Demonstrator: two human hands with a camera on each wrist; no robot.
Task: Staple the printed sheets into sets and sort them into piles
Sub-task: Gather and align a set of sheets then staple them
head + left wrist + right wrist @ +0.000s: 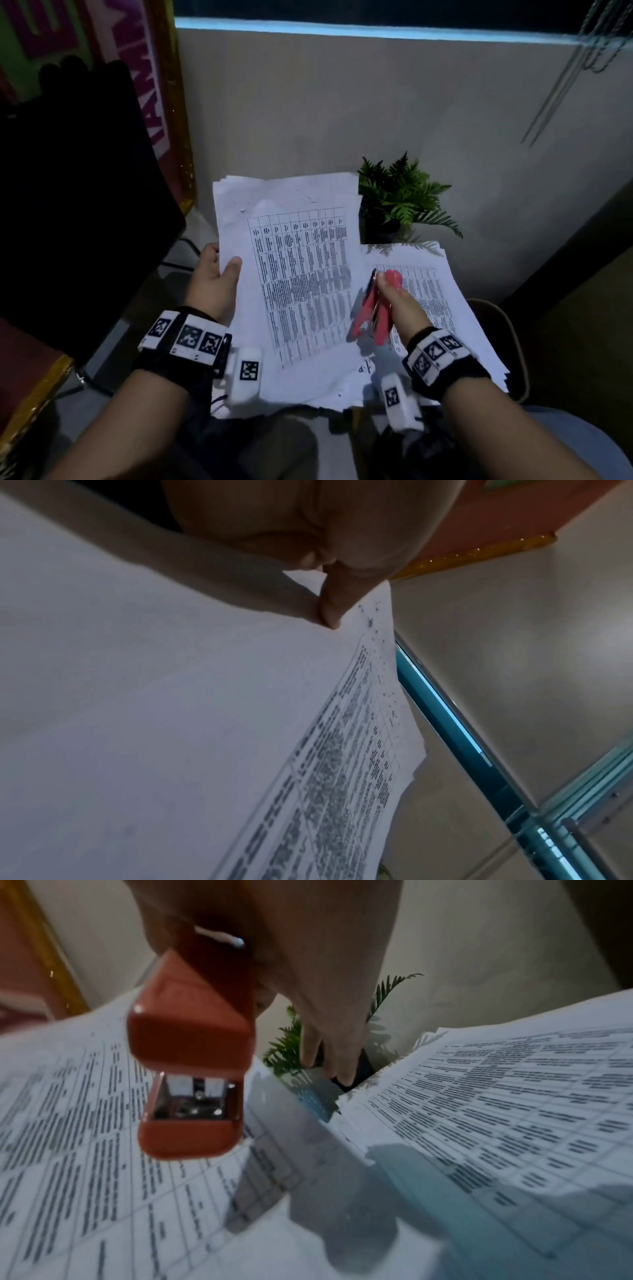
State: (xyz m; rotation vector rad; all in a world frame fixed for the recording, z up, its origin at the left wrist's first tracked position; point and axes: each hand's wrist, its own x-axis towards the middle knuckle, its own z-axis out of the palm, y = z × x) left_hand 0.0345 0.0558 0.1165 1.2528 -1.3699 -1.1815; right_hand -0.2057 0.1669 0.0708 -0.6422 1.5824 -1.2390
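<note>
My left hand (219,274) pinches a thin set of printed sheets (294,274) at its 9 o'clock edge; my right hand (394,301) grips a red stapler (368,317) at 3 o'clock, above a second pile (442,308). The paper looks light and floppy; I'd hold near the corner to be stapled.

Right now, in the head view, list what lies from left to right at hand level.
Left hand pinching the edge of the held printed sheets → red stapler → right hand gripping it → pile of printed sheets further right.
</note>
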